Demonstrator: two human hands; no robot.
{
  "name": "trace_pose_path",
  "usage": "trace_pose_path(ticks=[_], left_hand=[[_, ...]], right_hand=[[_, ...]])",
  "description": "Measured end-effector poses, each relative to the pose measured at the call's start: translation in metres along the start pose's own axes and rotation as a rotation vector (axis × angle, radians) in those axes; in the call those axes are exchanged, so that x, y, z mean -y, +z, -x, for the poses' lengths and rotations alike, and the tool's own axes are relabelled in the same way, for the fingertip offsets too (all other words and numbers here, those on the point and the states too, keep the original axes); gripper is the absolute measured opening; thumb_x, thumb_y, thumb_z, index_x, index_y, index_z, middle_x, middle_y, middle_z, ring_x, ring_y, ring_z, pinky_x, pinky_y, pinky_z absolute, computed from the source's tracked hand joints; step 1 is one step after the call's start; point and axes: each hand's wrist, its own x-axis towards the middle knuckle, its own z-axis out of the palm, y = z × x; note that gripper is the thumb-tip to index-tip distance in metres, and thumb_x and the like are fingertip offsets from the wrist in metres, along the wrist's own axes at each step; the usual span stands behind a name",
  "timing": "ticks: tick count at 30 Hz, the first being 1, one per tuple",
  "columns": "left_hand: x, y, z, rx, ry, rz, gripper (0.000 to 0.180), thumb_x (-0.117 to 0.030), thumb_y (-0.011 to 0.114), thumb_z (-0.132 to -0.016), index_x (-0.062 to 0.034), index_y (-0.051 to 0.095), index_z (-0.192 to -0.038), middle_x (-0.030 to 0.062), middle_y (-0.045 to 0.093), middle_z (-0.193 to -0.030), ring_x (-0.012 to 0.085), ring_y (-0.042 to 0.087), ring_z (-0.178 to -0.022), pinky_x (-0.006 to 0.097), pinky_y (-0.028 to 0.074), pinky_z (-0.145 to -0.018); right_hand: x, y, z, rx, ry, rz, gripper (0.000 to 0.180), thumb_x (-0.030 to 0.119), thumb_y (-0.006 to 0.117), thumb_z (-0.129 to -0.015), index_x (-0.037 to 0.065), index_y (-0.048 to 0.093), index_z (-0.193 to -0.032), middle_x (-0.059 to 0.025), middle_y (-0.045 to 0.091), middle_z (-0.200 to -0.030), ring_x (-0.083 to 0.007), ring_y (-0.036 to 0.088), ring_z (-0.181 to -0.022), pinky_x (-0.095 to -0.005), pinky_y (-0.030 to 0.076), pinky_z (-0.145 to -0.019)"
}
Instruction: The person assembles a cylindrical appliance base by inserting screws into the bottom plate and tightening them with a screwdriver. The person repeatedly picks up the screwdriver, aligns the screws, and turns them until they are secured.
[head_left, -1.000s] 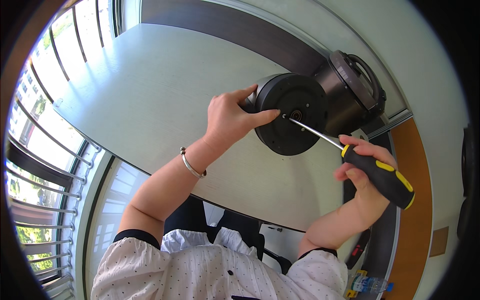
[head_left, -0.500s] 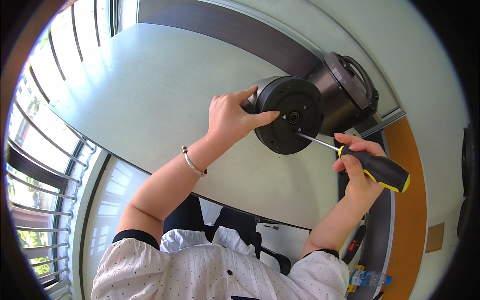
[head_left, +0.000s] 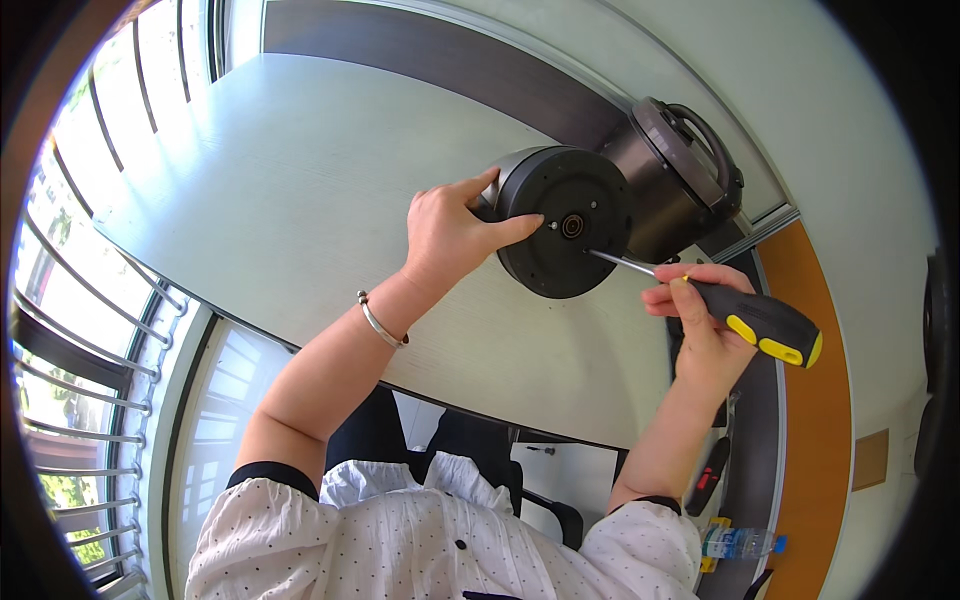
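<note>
An electric kettle (head_left: 565, 272) lies tipped over on the table, its round black underside toward me and a ring-shaped socket at its centre. My left hand (head_left: 445, 237) grips it from the left, thumb pressed on the underside beside a small screw, fingers round the rim and partly hidden. In my right hand (head_left: 712, 345) is a screwdriver (head_left: 762, 318) with a black and yellow handle. Its metal shaft slants up to the left, and the tip meets the underside just below and right of the socket. Another small screw shows above the socket.
Behind the kettle, at the right, stands a brown electric pressure cooker (head_left: 660, 185) with a lid handle. The pale table (head_left: 300, 200) has a curved front edge. Along the right lie a black and red tool (head_left: 710, 475) and a plastic bottle (head_left: 740, 543). A barred window is at left.
The screwdriver handle has turned in my right fingers, showing more yellow, and now lies flatter. Its tip stays at the same part of the underside. The whole view has shifted slightly.
</note>
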Motion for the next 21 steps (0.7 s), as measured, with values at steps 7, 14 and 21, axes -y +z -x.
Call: trace_pose_path(ticks=[7, 14, 21], left_hand=[[-0.003, -0.001, 0.000, 0.020, -0.023, 0.013, 0.074, -0.036, 0.084, -0.066, 0.0028, 0.061, -0.124, 0.0073, 0.070, -0.077, 0.0111, 0.065, -0.070, 0.024, 0.050, -0.070], [-0.003, -0.003, 0.000, 0.023, -0.031, 0.012, 0.074, -0.036, 0.084, -0.066, 0.0033, 0.061, -0.124, 0.0078, 0.070, -0.078, 0.0116, 0.066, -0.071, 0.024, 0.051, -0.070], [-0.004, -0.003, -0.001, 0.032, -0.033, 0.002, 0.074, -0.036, 0.084, -0.066, 0.0037, 0.061, -0.124, 0.0083, 0.070, -0.078, 0.0121, 0.066, -0.070, 0.025, 0.051, -0.069]], right_hand=[[-0.008, 0.023, 0.003, -0.160, -0.114, -0.145, 0.014, -0.004, 0.066, -0.085, -0.004, 0.057, -0.096, -0.0210, 0.067, -0.087, -0.0240, 0.069, -0.064, -0.0318, 0.060, -0.058], [-0.012, 0.031, 0.000, -0.180, -0.095, -0.152, 0.012, -0.003, 0.065, -0.086, -0.004, 0.057, -0.095, -0.0209, 0.067, -0.086, -0.0244, 0.069, -0.063, -0.0319, 0.060, -0.057], [-0.014, 0.029, 0.000, -0.165, -0.113, -0.180, 0.012, -0.002, 0.066, -0.086, -0.004, 0.058, -0.094, -0.0205, 0.067, -0.085, -0.0245, 0.069, -0.061, -0.0317, 0.060, -0.056]])
